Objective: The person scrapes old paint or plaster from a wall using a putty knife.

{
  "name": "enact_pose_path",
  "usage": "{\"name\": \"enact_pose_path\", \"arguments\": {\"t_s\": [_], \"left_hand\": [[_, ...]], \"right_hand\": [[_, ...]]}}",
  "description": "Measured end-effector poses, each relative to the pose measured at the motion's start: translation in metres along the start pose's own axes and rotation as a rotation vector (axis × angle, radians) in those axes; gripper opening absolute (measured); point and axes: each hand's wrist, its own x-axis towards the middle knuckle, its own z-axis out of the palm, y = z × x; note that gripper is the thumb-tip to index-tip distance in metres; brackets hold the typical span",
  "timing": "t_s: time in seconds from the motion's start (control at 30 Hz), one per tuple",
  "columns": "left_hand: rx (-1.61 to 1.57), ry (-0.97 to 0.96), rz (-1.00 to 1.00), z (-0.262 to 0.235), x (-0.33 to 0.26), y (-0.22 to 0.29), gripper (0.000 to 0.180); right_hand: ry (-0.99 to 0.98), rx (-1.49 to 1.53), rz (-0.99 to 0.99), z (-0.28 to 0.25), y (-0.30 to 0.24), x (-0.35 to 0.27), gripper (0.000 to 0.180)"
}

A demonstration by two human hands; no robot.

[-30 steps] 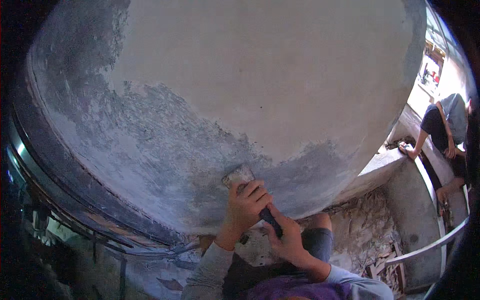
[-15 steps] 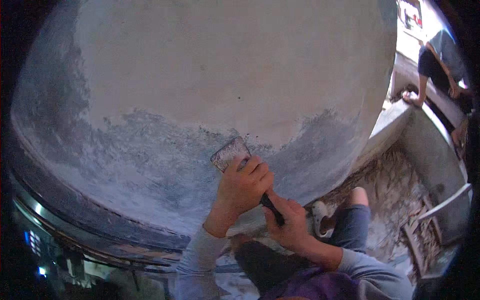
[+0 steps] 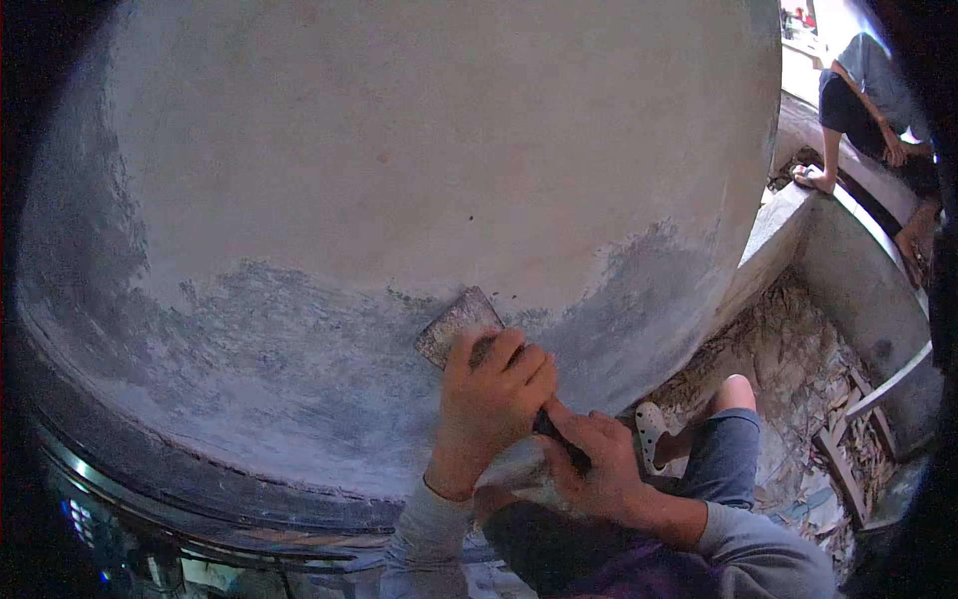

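Both of my hands are closed on a scraper (image 3: 457,327) with a wide, flat, whitish-smeared metal blade and a dark handle. My left hand (image 3: 494,394) wraps round it just behind the blade. Lower and to the right, my right hand (image 3: 604,467) grips the dark handle's end. The blade lies against a large curved surface (image 3: 429,130), along the ragged border between its smooth beige coat and a rough blue-grey band (image 3: 299,369). Small dark specks dot the beige close to the blade. My fingers hide part of the scraper's neck and handle.
A dark rim (image 3: 230,474) runs along the surface's lower edge at left. At right, a concrete trough wall (image 3: 858,270) encloses rubble and wood strips (image 3: 843,474). Beyond it, another person (image 3: 863,110) is at the far right. My bent leg (image 3: 723,449) is beside the trough.
The whole view has shifted and turned slightly. Against the surface's marks, the blade stays nearly in the same spot, and both hands keep their hold on the scraper.
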Motion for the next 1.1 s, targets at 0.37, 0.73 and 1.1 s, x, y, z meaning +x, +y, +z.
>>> {"name": "enact_pose_path", "arguments": {"t_s": [0.37,0.73,1.1], "left_hand": [[-0.018,-0.011,-0.081,0.010,-0.003,0.012,0.007],[0.013,0.086,-0.106,0.015,0.004,0.009,0.010],[0.014,0.033,-0.140,0.009,0.003,0.016,0.010]], "right_hand": [[-0.123,-0.078,0.056,-0.015,0.006,0.000,0.042],[-0.101,-0.086,-0.016,-0.021,0.006,0.014,0.047],[-0.150,-0.078,-0.072,-0.025,0.008,0.012,0.044]]}}
